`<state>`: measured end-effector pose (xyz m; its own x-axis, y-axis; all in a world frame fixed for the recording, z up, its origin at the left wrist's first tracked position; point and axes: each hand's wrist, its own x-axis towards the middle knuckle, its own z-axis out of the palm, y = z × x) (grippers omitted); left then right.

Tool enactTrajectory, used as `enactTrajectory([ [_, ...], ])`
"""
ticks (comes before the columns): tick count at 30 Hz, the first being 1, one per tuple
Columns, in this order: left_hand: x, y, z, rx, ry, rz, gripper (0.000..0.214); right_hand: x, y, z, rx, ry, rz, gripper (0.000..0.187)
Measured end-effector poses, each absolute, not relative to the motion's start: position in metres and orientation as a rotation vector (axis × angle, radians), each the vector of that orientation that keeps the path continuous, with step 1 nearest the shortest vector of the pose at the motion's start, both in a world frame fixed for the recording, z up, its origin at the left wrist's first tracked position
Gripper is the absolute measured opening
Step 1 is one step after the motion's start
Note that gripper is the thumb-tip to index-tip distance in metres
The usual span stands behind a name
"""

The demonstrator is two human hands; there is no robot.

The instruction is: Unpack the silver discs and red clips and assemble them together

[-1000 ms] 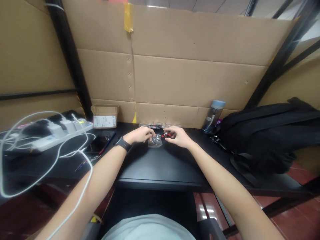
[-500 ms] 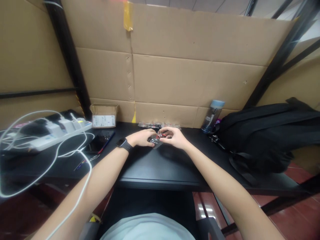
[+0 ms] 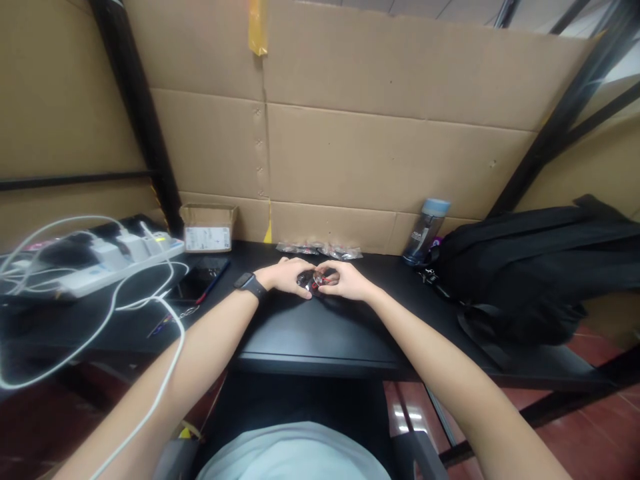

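Both my hands meet over the middle of the black desk [image 3: 320, 333]. My left hand [image 3: 284, 276], with a black watch on its wrist, pinches a small clear plastic bag [image 3: 306, 279]. My right hand [image 3: 344, 281] has its fingers closed on a small red and black part [image 3: 317, 281] at the bag's mouth. The two hands touch each other around the bag. More clear bags with small parts [image 3: 320, 250] lie just behind my hands, against the cardboard wall.
A white power strip [image 3: 107, 263] with plugs and white cables sits at the left. A phone [image 3: 199, 279] and a small cardboard box [image 3: 209, 229] lie left of my hands. A water bottle [image 3: 425, 232] and a black backpack [image 3: 530, 267] stand at the right.
My hands have come together: the right hand moved left with the red part to the bag in the left hand. The bag is now bunched up between the fingers.
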<state>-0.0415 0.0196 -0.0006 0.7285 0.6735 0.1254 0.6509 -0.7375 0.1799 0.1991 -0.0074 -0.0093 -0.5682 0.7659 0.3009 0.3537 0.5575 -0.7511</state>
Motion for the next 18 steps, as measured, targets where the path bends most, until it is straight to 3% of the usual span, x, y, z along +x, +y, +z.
enactTrajectory([
  [4,-0.041,0.02,0.0,2.76,1.083,0.24,0.07,0.201,-0.007,-0.007,-0.9,-2.204,0.789,0.043],
  [18,-0.045,0.026,-0.001,2.615,0.947,0.302,0.081,0.207,-0.008,0.001,-1.026,-2.345,0.657,0.036],
])
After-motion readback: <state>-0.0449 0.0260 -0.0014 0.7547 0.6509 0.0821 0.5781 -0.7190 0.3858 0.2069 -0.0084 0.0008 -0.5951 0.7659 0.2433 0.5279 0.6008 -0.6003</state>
